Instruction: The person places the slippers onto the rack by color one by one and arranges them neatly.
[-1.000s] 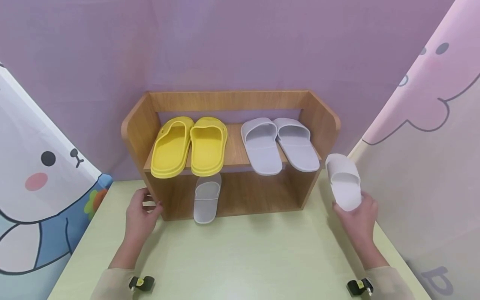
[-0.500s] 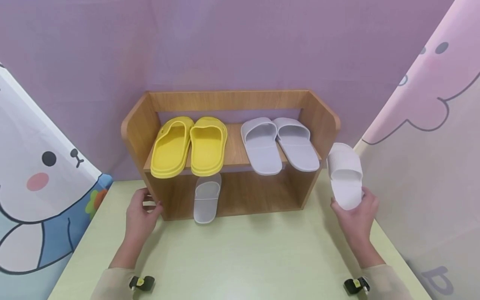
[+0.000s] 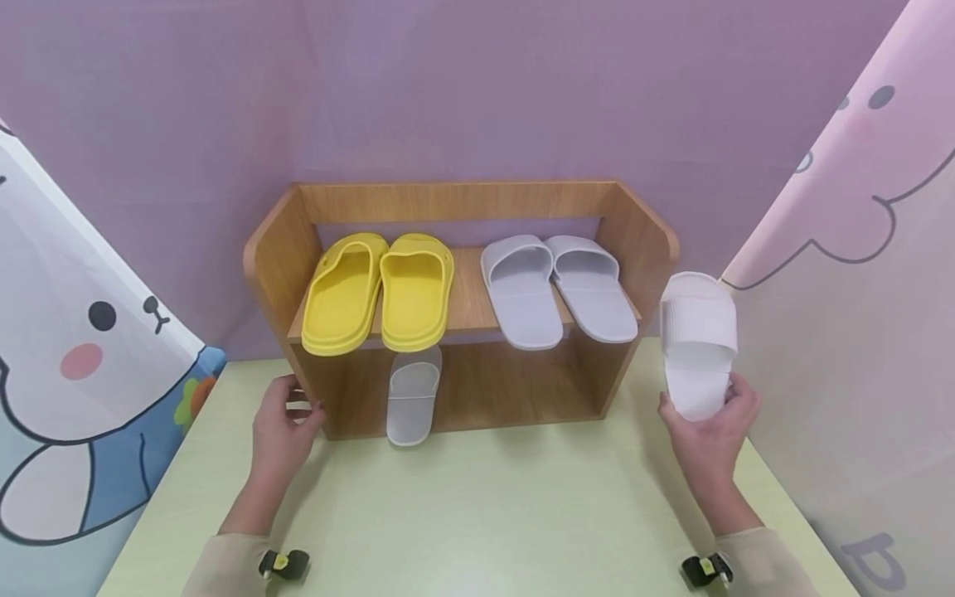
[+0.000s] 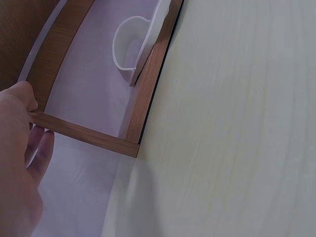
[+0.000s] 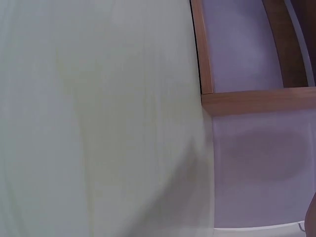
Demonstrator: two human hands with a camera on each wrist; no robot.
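A two-tier wooden shoe rack [image 3: 458, 201] stands at the back of the table. My left hand [image 3: 282, 431] grips the front edge of its left side panel, thumb on the inner face and fingers outside, as the left wrist view also shows. To the right of the rack, my right hand [image 3: 709, 439] holds a white slide slipper [image 3: 698, 332] by its heel end, toe pointing up and away. Yellow clogs [image 3: 376, 290] and a pair of pale lilac slippers [image 3: 555, 290] sit on the upper shelf. A single grey-white slipper [image 3: 413, 398] lies on the lower level, left of centre.
The rack rests on a pale yellow-green table [image 3: 477, 514]. Behind it hangs a purple cloth backdrop [image 3: 477, 91]. Cartoon-printed cloths hang at both sides, a white rabbit-like figure [image 3: 82, 282] on the left and a pink shape [image 3: 836, 207] on the right.
The white slipper in my right hand has tilted up, its toe rising and its strap turning more toward the head camera. My left hand stays on the rack panel.
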